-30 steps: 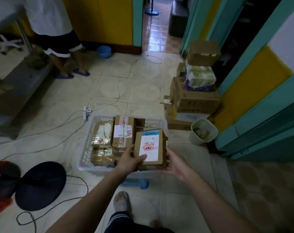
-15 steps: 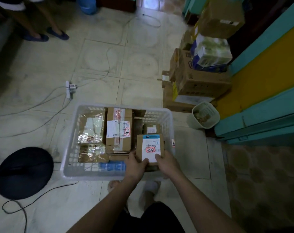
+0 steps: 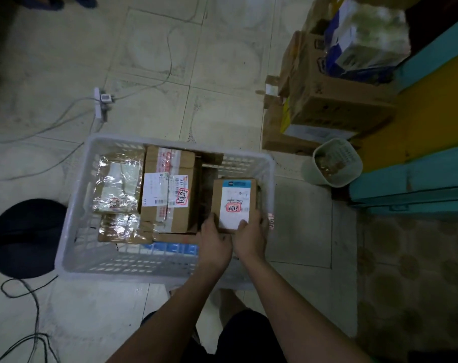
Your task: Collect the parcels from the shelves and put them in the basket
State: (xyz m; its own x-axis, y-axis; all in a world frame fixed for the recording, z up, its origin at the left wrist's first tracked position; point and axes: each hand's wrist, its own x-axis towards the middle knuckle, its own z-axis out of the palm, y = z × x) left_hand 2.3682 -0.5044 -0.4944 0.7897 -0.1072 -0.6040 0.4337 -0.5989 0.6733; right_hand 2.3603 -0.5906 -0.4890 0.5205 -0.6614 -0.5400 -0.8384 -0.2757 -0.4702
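While both hands (image 3: pixel 233 238) grip a small parcel (image 3: pixel 234 204), taped boxes (image 3: pixel 167 189) crowd the basket (image 3: pixel 73 231).

At upper right we see stacked cardboard boxes (image 3: pixel 335 100) against a yellow and teal wall (image 3: pixel 416 142), topped by a blue-and-white plastic-wrapped pack (image 3: pixel 364 45). Below them stands a pale green wastebasket (image 3: pixel 332 163). A white power strip (image 3: pixel 100 102) with trailing cables lies upper left; a dark round base (image 3: pixel 26 237) sits at left.
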